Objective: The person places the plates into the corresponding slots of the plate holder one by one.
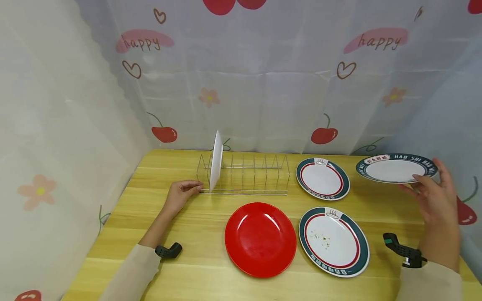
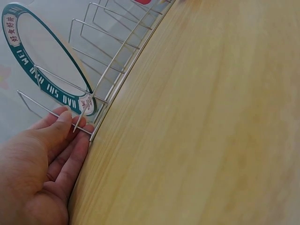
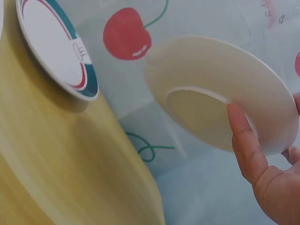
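Observation:
My left hand [image 1: 182, 194] pinches the left end of a wire dish rack [image 1: 244, 192], its thumb and fingers around the end wires. One plate [image 1: 216, 163] stands on edge in the rack near that end; its lettered green rim faces the left wrist view. Over the table's right side, my right hand [image 1: 438, 196] grips a green-rimmed white plate [image 1: 395, 169] by its right edge, thumb on top. The right wrist view shows this plate's bare underside [image 3: 201, 110], with a finger beneath it.
A red plate [image 1: 260, 240] lies in front of the rack. To its right lies a green-rimmed plate with crumbs [image 1: 335, 242], and behind that a smaller green-rimmed plate [image 1: 322, 179]. A printed curtain [image 1: 241, 83] hangs behind the wooden table [image 1: 199, 251].

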`<state>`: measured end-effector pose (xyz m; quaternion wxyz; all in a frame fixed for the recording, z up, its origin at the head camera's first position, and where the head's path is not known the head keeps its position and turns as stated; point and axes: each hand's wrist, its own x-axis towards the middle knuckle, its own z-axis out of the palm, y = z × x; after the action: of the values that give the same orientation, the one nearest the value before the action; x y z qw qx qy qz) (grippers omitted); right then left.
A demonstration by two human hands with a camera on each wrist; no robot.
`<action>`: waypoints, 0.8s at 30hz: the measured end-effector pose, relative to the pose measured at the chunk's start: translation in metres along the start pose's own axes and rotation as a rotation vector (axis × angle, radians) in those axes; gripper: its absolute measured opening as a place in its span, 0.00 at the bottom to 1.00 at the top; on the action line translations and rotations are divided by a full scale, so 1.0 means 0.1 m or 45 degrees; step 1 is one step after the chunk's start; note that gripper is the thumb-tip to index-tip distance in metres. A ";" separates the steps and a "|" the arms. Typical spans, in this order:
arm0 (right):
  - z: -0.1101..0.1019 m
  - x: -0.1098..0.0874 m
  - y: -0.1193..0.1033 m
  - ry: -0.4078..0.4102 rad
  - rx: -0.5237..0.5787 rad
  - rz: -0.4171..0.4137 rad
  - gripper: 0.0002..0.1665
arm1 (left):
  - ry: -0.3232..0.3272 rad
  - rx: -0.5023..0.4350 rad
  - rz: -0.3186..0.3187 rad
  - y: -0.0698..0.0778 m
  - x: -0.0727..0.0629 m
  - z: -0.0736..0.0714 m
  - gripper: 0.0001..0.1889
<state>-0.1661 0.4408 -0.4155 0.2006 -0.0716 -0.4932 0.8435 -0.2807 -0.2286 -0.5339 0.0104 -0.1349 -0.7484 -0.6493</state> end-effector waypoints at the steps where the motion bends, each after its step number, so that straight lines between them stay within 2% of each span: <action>1: 0.04 -0.01 0.00 0.002 -0.003 -0.002 0.47 | -0.001 0.006 0.000 0.00 0.00 -0.01 0.10; 12: 0.35 -0.07 -0.04 -0.070 -0.059 -0.061 0.45 | -0.019 -0.016 -0.010 -0.03 0.01 -0.01 0.10; 20: 0.58 -0.13 -0.09 -0.207 -0.087 -0.119 0.43 | -0.011 -0.044 -0.008 -0.04 0.03 -0.02 0.10; 24: 0.71 -0.18 -0.09 -0.275 -0.081 -0.107 0.42 | -0.024 -0.034 0.004 -0.03 0.02 -0.03 0.10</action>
<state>-0.1703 0.3802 -0.3733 0.1792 0.0342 -0.5408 0.8211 -0.2836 -0.2312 -0.5363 0.0026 -0.1423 -0.7395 -0.6580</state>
